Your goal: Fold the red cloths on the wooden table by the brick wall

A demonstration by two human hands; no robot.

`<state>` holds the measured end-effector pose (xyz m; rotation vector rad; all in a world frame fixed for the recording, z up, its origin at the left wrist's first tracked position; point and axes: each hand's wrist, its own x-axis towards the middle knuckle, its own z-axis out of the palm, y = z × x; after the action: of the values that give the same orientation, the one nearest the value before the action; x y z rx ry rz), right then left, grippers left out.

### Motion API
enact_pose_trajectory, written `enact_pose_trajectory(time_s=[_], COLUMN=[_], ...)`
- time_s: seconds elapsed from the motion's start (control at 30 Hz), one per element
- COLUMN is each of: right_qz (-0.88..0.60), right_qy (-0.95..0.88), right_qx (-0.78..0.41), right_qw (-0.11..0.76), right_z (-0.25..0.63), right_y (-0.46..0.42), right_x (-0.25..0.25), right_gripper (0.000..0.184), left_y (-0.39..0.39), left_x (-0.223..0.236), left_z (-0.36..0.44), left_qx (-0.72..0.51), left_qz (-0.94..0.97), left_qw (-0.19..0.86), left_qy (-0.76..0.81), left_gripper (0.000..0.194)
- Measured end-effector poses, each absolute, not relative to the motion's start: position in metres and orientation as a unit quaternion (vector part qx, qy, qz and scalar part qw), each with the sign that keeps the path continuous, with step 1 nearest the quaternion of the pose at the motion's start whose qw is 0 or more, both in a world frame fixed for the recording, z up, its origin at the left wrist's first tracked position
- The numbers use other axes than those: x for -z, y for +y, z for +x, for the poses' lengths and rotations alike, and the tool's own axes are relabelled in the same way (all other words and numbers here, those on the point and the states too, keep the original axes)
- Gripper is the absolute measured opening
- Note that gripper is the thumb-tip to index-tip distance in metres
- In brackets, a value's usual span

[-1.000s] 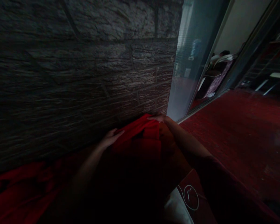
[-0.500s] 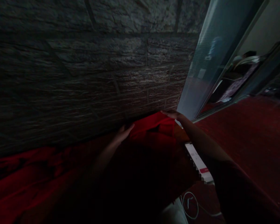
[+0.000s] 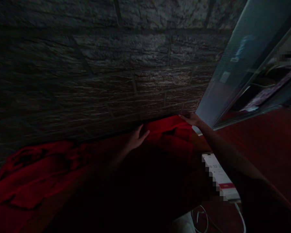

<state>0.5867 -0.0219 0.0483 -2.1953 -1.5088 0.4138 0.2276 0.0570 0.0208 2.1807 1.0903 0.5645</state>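
Observation:
A red cloth (image 3: 171, 132) lies bunched against the foot of a dark stone-pattern wall (image 3: 106, 74). My left hand (image 3: 138, 137) rests on the cloth's left edge, fingers curled onto the fabric. At the cloth's far right corner my right hand (image 3: 192, 119) presses down, fingers together and laid over the fabric. The scene is very dim, and the near part of the cloth is lost in shadow.
More red fabric (image 3: 31, 174) is heaped at the lower left. A lit phone (image 3: 220, 178) lies under my right forearm, with a white cable (image 3: 203, 220) near it. A glass panel (image 3: 228, 74) stands at the right, beside red carpet (image 3: 264, 142).
The view has swung left, so hands and cloth sit further right in the picture. The phone has come fully into view. Both hands stay on the cloth.

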Motion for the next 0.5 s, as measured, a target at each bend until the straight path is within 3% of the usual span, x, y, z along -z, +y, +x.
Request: enact_pose_trajectory(time_s=[0.1,0.23,0.5], right_qz=[-0.723,-0.712,-0.804], right_qy=[-0.609,-0.599,-0.550], right_qx=[-0.204,-0.226,-0.102], right_qw=[0.253,0.289,0.202], right_z=[0.587,0.585,0.581], right_y=[-0.036,-0.046,-0.036], right_x=[-0.052,-0.044,-0.030], right_gripper=[0.056,0.050,0.047], left_y=[0.042,0.039,0.045], left_x=[-0.009,0.000,0.019], left_z=[0.228,0.243,0.249], left_qx=[-0.218,-0.214,-0.267], left_qz=[0.862,0.843,0.798], left_qw=[0.281,0.266,0.282], left_qy=[0.361,0.415,0.460], left_gripper=[0.090,0.071,0.057])
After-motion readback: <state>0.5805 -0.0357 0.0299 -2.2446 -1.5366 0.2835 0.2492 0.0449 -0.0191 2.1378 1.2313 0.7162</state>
